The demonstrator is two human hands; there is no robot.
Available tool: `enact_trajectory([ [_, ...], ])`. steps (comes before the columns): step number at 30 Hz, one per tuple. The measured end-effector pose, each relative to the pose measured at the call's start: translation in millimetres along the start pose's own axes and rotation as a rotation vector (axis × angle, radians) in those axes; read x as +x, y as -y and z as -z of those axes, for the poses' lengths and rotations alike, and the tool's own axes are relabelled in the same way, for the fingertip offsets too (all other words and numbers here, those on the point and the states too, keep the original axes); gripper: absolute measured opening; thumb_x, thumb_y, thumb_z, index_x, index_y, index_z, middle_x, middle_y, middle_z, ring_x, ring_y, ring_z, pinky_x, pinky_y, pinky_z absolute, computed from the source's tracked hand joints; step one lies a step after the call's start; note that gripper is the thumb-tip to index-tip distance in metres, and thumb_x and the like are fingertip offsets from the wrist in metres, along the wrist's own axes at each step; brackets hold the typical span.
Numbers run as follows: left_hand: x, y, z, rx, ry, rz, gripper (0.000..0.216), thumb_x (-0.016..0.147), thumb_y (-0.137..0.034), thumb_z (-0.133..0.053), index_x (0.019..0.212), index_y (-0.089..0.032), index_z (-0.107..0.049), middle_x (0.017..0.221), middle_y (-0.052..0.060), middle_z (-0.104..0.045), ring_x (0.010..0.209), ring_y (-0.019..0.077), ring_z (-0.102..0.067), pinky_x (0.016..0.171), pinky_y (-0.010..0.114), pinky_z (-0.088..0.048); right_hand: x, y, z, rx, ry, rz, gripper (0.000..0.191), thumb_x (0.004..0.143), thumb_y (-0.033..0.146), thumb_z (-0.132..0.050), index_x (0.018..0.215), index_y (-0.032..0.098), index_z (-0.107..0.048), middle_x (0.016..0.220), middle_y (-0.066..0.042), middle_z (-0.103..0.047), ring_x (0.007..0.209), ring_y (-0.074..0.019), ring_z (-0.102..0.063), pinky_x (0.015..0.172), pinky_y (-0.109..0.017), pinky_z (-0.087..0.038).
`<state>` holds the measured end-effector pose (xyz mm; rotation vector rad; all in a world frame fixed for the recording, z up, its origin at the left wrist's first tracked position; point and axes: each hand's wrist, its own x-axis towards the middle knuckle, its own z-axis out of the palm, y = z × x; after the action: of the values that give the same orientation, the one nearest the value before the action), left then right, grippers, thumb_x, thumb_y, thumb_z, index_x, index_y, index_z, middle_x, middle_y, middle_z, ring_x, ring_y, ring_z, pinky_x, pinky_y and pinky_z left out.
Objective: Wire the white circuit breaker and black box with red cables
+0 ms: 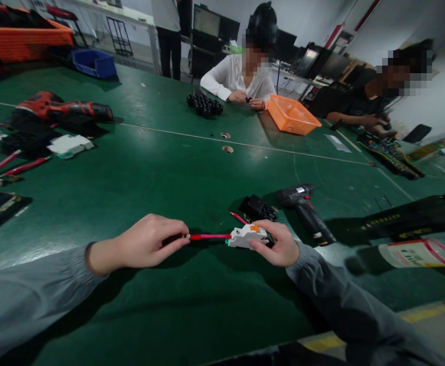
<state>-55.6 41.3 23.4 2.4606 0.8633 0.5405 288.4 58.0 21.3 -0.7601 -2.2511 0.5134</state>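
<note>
My right hand grips a white circuit breaker with an orange lever, just above the green table. From the breaker's left side a red wire runs straight across to my left hand. The thumb and forefinger of that hand pinch the wire's far end, where a small metal tip shows. Behind the breaker lie a black plastic part and another short red wire. Right of them a black cordless screwdriver rests on its side.
At left lie a red cordless drill, another white breaker and loose red wires. Black round parts and an orange tray stand near a co-worker in white. Bottles lie at right; a blue bin stands far left.
</note>
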Motion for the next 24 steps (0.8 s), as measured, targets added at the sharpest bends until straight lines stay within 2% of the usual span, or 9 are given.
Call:
enact_trajectory([
  [4, -2.2, 5.9, 3.8, 0.005, -0.008, -0.006, 0.018, 0.098, -0.029, -0.047, 0.091, -0.017, -0.059, 0.071, -0.002, -0.059, 0.060, 0.0096, -0.053, 0.059, 0.024, -0.037, 0.5, -0.5, 1.4, 0.011, 0.004, -0.037, 0.027, 0.084, 0.025, -0.067, 0.109, 0.016, -0.063, 0.088, -0.008, -0.074, 0.062, -0.0156, -0.068, 0.055, -0.025, -0.055],
  [7, -3.6, 8.2, 5.4, 0.020, -0.014, 0.032, 0.015, 0.096, -0.031, -0.050, 0.097, -0.018, -0.056, 0.074, -0.002, -0.059, 0.061, 0.0095, -0.053, 0.058, 0.023, -0.038, -0.2, -1.3, 1.5, 0.009, 0.005, -0.048, 0.028, 0.085, 0.026, -0.067, 0.110, 0.015, -0.063, 0.088, -0.008, -0.074, 0.063, -0.0159, -0.068, 0.055, -0.025, -0.055],
  [13, -3.7, 6.5, 4.6, 0.099, -0.022, 0.069, 0.024, 0.096, -0.038, -0.049, 0.108, -0.017, -0.051, 0.088, 0.002, -0.063, 0.065, 0.0107, -0.057, 0.059, 0.023, -0.040, 0.4, -2.1, -0.7, -0.008, 0.006, -0.019, 0.027, 0.085, 0.026, -0.066, 0.110, 0.014, -0.062, 0.089, -0.008, -0.074, 0.063, -0.0150, -0.068, 0.055, -0.024, -0.054],
  [20, -1.6, 7.6, -0.9, 0.180, -0.048, 0.221, 0.045, 0.094, -0.047, -0.053, 0.126, -0.017, -0.045, 0.097, 0.004, -0.066, 0.066, 0.0119, -0.061, 0.056, 0.024, -0.041, -0.9, 2.8, -3.1, -0.039, 0.006, -0.026, 0.027, 0.086, 0.027, -0.066, 0.111, 0.016, -0.062, 0.090, -0.009, -0.074, 0.066, -0.0160, -0.069, 0.059, -0.025, -0.056],
  [22, -0.7, 8.5, -2.8, 0.202, -0.039, 0.175, 0.037, 0.096, -0.044, -0.051, 0.122, -0.018, -0.050, 0.098, 0.003, -0.066, 0.070, 0.0120, -0.062, 0.057, 0.024, -0.043, -1.8, 3.6, -3.9, -0.023, 0.013, -0.020, 0.028, 0.086, 0.027, -0.066, 0.111, 0.016, -0.062, 0.091, -0.009, -0.074, 0.066, -0.0163, -0.069, 0.060, -0.026, -0.057],
  [24, -0.2, 9.3, -3.7, 0.238, -0.032, 0.069, 0.025, 0.100, -0.038, -0.046, 0.112, -0.019, -0.056, 0.095, 0.002, -0.066, 0.072, 0.0115, -0.062, 0.059, 0.023, -0.043, -2.2, 3.2, -4.5, -0.012, 0.020, -0.014, 0.028, 0.086, 0.027, -0.067, 0.111, 0.015, -0.062, 0.092, -0.010, -0.074, 0.067, -0.0166, -0.069, 0.060, -0.026, -0.057],
])
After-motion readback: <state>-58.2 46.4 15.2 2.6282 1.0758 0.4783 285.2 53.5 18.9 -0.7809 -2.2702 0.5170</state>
